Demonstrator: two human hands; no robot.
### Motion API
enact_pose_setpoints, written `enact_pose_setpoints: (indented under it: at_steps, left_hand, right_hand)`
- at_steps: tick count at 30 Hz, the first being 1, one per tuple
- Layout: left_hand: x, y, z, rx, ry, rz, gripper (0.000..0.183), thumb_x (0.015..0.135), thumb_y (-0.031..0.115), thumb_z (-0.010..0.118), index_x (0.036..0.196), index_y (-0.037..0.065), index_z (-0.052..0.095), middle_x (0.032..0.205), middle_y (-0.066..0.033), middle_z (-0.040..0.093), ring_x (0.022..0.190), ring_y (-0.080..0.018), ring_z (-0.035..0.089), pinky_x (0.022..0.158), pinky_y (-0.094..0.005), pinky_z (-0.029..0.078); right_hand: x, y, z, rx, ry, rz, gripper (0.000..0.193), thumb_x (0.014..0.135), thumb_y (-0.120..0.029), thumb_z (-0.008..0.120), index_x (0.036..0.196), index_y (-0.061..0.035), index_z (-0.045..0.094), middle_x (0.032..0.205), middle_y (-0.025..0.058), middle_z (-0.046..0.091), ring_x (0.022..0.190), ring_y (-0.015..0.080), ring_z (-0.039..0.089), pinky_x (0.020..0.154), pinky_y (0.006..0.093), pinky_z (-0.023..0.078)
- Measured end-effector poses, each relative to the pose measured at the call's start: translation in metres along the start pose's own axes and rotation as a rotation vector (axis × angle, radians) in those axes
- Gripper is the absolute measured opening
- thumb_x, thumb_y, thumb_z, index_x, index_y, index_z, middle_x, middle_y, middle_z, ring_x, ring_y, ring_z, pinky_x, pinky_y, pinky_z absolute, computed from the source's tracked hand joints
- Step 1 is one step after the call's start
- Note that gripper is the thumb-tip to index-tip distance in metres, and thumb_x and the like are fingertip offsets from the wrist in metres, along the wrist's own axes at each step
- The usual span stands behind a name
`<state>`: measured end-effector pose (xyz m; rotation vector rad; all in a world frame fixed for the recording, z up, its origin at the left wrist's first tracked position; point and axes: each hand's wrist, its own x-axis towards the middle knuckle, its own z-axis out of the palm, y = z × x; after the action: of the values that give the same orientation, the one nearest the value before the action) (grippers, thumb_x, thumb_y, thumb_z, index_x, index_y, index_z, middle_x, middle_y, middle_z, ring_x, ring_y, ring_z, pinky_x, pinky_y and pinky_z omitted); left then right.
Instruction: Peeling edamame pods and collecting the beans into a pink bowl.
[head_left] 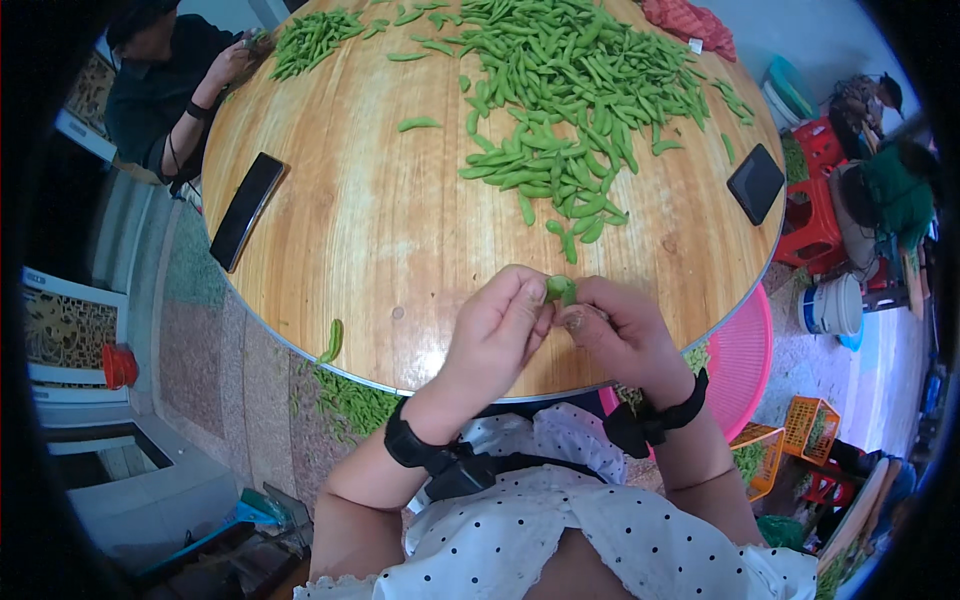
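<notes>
Close together over the near part of the round wooden table (330, 200), my two hands pinch one green soybean pod (561, 290). The fingers of my left hand (498, 325) close on the pod's left side. My right hand (622, 335) grips it from the right, thumb bent against it. Whether the pod is split, I cannot tell. A large heap of green pods (585, 85) covers the far middle and right of the table, its nearest pods lying just beyond my fingers. A single pod (332, 341) rests by the near left edge.
A phone (247, 212) lies at the left rim, another phone (756, 184) at the right. A person (165, 90) handles pods at the far left. Below the table's right edge stands a pink basket (740, 360); discarded pods (355, 400) litter the floor. Red stools (812, 225) stand further right.
</notes>
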<state>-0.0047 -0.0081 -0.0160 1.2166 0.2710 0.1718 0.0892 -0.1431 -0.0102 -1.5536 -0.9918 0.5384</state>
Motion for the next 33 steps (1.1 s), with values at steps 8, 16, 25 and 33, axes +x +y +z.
enact_pose_setpoints:
  at_steps: [8, 16, 25, 33]
  left_hand:
    - [0.0, 0.013, 0.005, -0.005, -0.074, -0.113, 0.014, 0.092, 0.011, 0.042, 0.094, 0.001, 0.051, 0.076, -0.0029, 0.055, 0.055, -0.0057, 0.049, 0.05, -0.0186, 0.039]
    - [0.003, 0.006, 0.006, -0.032, -0.111, -0.159, 0.009, 0.087, 0.007, 0.051, 0.094, 0.001, 0.053, 0.077, -0.0038, 0.058, 0.057, -0.0063, 0.053, 0.05, -0.0172, 0.04]
    - [0.006, -0.003, 0.003, -0.108, -0.049, -0.194, 0.012, 0.08, 0.002, 0.06, 0.089, 0.001, 0.053, 0.075, -0.0043, 0.061, 0.058, -0.0071, 0.056, 0.049, -0.0175, 0.042]
    - [0.009, 0.002, 0.009, 0.075, -0.01, -0.185, 0.012, 0.08, 0.004, 0.061, 0.09, -0.002, 0.057, 0.072, -0.0034, 0.06, 0.057, -0.0061, 0.054, 0.051, -0.0186, 0.043]
  right_hand:
    - [-0.001, -0.008, -0.022, 0.204, 0.056, 0.313, 0.013, 0.082, -0.015, 0.06, 0.086, -0.0027, 0.057, 0.068, -0.0046, 0.049, 0.06, 0.003, 0.041, 0.053, 0.0197, 0.034]
    - [0.0, -0.002, -0.016, 0.238, 0.134, 0.31, 0.014, 0.08, -0.015, 0.063, 0.082, -0.0034, 0.056, 0.068, -0.0043, 0.053, 0.061, 0.002, 0.044, 0.053, 0.0189, 0.036]
    - [0.006, -0.01, -0.012, 0.11, 0.137, 0.4, 0.017, 0.078, -0.016, 0.064, 0.073, -0.0032, 0.053, 0.061, -0.0024, 0.052, 0.056, 0.0025, 0.046, 0.047, 0.0209, 0.036]
    - [0.011, -0.002, -0.022, 0.284, 0.12, 0.489, 0.013, 0.079, -0.015, 0.062, 0.074, -0.0048, 0.055, 0.058, -0.003, 0.051, 0.048, 0.0022, 0.044, 0.042, 0.0182, 0.033]
